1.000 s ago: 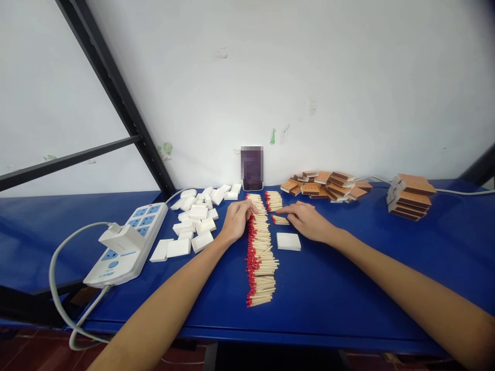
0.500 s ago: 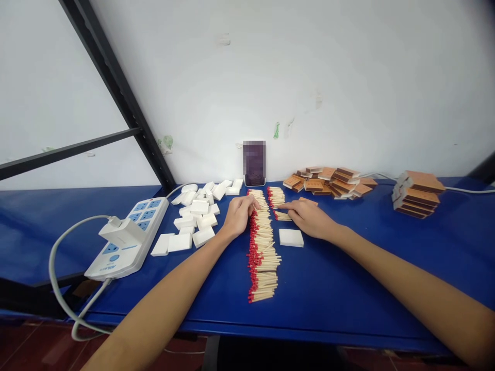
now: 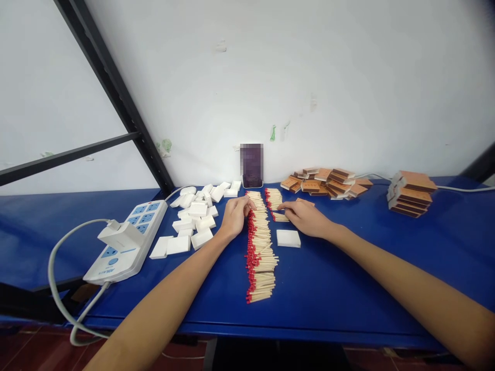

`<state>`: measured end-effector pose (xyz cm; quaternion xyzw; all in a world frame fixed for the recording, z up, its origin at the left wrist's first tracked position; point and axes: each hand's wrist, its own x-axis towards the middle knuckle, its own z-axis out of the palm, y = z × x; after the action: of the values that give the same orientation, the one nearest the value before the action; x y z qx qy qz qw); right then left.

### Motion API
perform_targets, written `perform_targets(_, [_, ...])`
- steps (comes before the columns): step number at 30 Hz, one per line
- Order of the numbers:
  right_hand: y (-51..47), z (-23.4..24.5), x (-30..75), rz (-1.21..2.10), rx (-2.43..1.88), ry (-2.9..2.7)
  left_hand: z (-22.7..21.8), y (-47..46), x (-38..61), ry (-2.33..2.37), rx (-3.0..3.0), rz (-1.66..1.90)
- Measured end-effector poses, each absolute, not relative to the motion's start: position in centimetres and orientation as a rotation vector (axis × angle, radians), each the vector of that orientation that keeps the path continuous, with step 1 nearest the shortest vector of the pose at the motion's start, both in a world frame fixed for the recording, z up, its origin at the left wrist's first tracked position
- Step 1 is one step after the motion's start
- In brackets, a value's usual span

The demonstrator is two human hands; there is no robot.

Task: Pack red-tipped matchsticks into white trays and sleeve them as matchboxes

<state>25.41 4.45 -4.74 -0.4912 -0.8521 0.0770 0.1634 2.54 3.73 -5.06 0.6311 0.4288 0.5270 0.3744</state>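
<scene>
A long row of red-tipped matches [image 3: 260, 247] runs down the middle of the blue table [image 3: 348, 288]. My left hand [image 3: 234, 217] rests curled against the row's far left side, fingertips on the matches. My right hand [image 3: 305, 216] lies just right of it, fingers closed over a small bunch of matches [image 3: 279, 217]. A second short pile of matches [image 3: 274, 198] lies beyond. One white inner tray [image 3: 288, 238] sits right under my right hand.
Several white trays [image 3: 193, 219] are heaped at the left, beside a white power strip [image 3: 126, 242] with a plugged cable. Brown matchbox sleeves [image 3: 328, 183] lie at the back, a stack of them [image 3: 412, 194] farther right. A dark phone [image 3: 251, 166] leans on the wall.
Both hands stay at the far end of the match row with only small finger shifts; the view wobbled slightly.
</scene>
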Motion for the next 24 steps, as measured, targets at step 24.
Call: perform_targets(24, [3.91, -4.37, 25.09, 0.264, -1.331, -2.411, -5.16, 3.90, 2.54, 1.082, 1.623, 1.314])
